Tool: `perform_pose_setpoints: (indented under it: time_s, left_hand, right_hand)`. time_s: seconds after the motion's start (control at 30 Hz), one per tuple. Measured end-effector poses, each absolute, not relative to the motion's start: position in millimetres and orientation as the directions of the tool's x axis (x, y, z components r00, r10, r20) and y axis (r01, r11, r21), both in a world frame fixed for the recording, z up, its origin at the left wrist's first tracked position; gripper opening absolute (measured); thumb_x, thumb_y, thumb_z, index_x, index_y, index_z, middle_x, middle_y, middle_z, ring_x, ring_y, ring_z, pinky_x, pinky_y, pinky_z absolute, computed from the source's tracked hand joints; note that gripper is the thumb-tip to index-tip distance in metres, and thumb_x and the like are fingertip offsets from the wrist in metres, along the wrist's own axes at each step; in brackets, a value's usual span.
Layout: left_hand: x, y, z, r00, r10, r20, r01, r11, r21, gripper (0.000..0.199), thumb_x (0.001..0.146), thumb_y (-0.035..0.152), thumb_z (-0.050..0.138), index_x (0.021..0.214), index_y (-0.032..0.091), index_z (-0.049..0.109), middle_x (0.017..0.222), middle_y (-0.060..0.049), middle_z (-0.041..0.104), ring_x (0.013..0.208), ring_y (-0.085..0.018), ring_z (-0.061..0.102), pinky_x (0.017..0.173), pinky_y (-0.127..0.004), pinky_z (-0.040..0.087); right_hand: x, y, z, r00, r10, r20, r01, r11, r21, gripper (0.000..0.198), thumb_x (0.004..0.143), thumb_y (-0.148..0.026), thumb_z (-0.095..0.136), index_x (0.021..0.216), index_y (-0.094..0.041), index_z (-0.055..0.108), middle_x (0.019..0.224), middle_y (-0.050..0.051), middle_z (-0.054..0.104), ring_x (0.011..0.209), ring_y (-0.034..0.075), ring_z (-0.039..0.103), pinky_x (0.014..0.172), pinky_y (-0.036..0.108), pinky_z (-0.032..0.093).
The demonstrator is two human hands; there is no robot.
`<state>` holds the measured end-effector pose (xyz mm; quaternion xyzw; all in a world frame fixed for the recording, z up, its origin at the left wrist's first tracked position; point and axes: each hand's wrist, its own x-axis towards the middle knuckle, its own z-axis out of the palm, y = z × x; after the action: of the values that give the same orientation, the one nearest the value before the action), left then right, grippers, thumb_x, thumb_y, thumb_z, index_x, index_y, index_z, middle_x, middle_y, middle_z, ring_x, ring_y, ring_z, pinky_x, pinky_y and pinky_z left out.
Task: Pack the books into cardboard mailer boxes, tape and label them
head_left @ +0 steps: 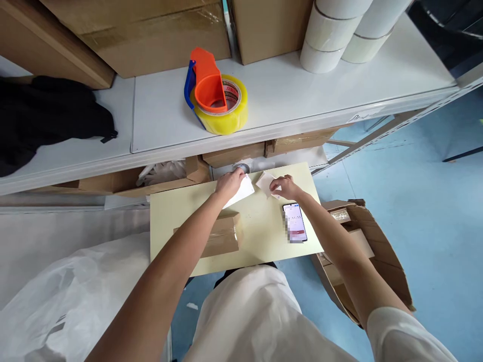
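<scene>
My left hand (229, 184) is closed on the edge of a flat white paper piece (243, 190) near the far side of the cream table. To its right, my right hand (286, 188) has its fingers curled and pinched at the edge of a second pale paper piece (265, 182). The fingertips partly cover this paper, so its exact layers cannot be made out. Just behind my left hand is a round grey object (243, 168), perhaps a tape roll. A phone (295, 222) with a lit timer screen lies below my right wrist.
A taped cardboard box (222, 235) sits on the cream table (260, 241), partly under my left forearm. The shelf (162, 118) ahead holds a tape dispenser (217, 95), white rolls (324, 37) and cartons. An open carton (388, 251) stands right; a plastic bag (90, 281) lies left.
</scene>
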<state>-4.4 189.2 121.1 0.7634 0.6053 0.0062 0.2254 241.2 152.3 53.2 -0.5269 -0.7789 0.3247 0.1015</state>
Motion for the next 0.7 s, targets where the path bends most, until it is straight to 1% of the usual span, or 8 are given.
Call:
perform_pose_setpoints:
  time_s: [0.1, 0.27, 0.37, 0.43, 0.5, 0.57, 0.63, 0.7]
  left_hand:
    - [-16.8, 183.1, 123.7, 0.282, 0.933, -0.221, 0.871, -0.153, 0.468, 0.025, 0.091, 0.038, 0.042, 0.102, 0.024, 0.059, 0.089, -0.006, 0.07, 0.084, -0.022, 0.064, 0.071, -0.028, 0.042]
    - [-32.5, 163.2, 134.3, 0.317, 0.924, -0.215, 0.799, -0.138, 0.586, 0.023, 0.088, 0.037, 0.048, 0.103, 0.023, 0.059, 0.083, -0.003, 0.07, 0.076, -0.019, 0.063, 0.066, -0.026, 0.042]
    - [-37.6, 147.0, 146.8, 0.333, 0.929, -0.161, 0.745, -0.154, 0.649, 0.024, 0.087, 0.037, 0.049, 0.104, 0.023, 0.059, 0.08, -0.002, 0.068, 0.072, -0.018, 0.063, 0.065, -0.026, 0.042]
    - [-43.7, 133.2, 158.2, 0.348, 0.928, -0.135, 0.71, -0.167, 0.684, 0.026, 0.086, 0.037, 0.049, 0.107, 0.024, 0.058, 0.078, -0.001, 0.068, 0.071, -0.017, 0.062, 0.065, -0.026, 0.043]
    - [-56.8, 116.1, 170.3, 0.348, 0.926, -0.145, 0.692, -0.15, 0.706, 0.03, 0.083, 0.037, 0.054, 0.111, 0.024, 0.056, 0.075, -0.001, 0.067, 0.07, -0.017, 0.062, 0.065, -0.027, 0.044]
    - [-78.6, 95.0, 180.3, 0.307, 0.933, -0.19, 0.672, -0.071, 0.737, 0.041, 0.075, 0.037, 0.065, 0.112, 0.023, 0.056, 0.076, -0.001, 0.067, 0.07, -0.018, 0.063, 0.065, -0.028, 0.045]
    - [-105.6, 70.3, 185.9, 0.234, 0.94, -0.247, 0.586, 0.067, 0.808, 0.05, 0.064, 0.034, 0.074, 0.11, 0.022, 0.057, 0.08, -0.003, 0.068, 0.071, -0.019, 0.064, 0.064, -0.028, 0.046]
    - [-130.5, 43.5, 187.0, 0.172, 0.94, -0.296, 0.393, 0.211, 0.895, 0.045, 0.062, 0.034, 0.075, 0.101, 0.019, 0.059, 0.083, -0.005, 0.069, 0.071, -0.018, 0.064, 0.062, -0.027, 0.047]
  right_hand:
    - [244.0, 148.1, 53.2, -0.414, 0.892, -0.184, 0.775, 0.239, -0.585, 0.034, 0.066, -0.018, 0.069, 0.099, -0.025, 0.065, 0.115, 0.007, 0.066, 0.111, 0.029, 0.055, 0.1, 0.057, 0.02]
    - [222.3, 131.4, 86.4, -0.387, 0.913, -0.125, 0.734, 0.223, -0.641, 0.061, 0.062, -0.048, 0.075, 0.117, -0.027, 0.059, 0.134, 0.011, 0.052, 0.128, 0.037, 0.039, 0.101, 0.067, 0.012]
    - [186.1, 116.0, 113.6, -0.339, 0.938, -0.077, 0.54, 0.127, -0.832, 0.059, 0.07, -0.051, 0.068, 0.121, -0.025, 0.055, 0.125, 0.011, 0.059, 0.118, 0.031, 0.051, 0.1, 0.056, 0.032]
    - [158.7, 104.1, 126.8, -0.319, 0.942, -0.108, 0.353, 0.013, -0.935, 0.06, 0.073, -0.048, 0.066, 0.124, -0.021, 0.05, 0.105, 0.01, 0.067, 0.097, 0.024, 0.063, 0.084, 0.042, 0.047]
    - [135.3, 91.7, 134.8, -0.296, 0.943, -0.154, 0.224, -0.088, -0.971, 0.058, 0.074, -0.046, 0.065, 0.123, -0.018, 0.049, 0.079, 0.004, 0.066, 0.071, 0.018, 0.063, 0.065, 0.032, 0.05]
    - [119.0, 78.9, 139.9, -0.241, 0.956, -0.168, 0.173, -0.128, -0.977, 0.052, 0.074, -0.043, 0.063, 0.117, -0.017, 0.05, 0.067, -0.002, 0.058, 0.057, 0.014, 0.056, 0.055, 0.028, 0.047]
    - [108.1, 65.0, 145.0, -0.166, 0.976, -0.142, 0.178, -0.112, -0.978, 0.045, 0.076, -0.041, 0.06, 0.113, -0.017, 0.051, 0.067, -0.003, 0.055, 0.055, 0.013, 0.054, 0.053, 0.028, 0.046]
    - [97.5, 48.3, 152.8, -0.086, 0.994, -0.061, 0.255, -0.037, -0.966, 0.04, 0.079, -0.038, 0.056, 0.114, -0.017, 0.051, 0.073, 0.001, 0.057, 0.061, 0.016, 0.056, 0.058, 0.032, 0.049]
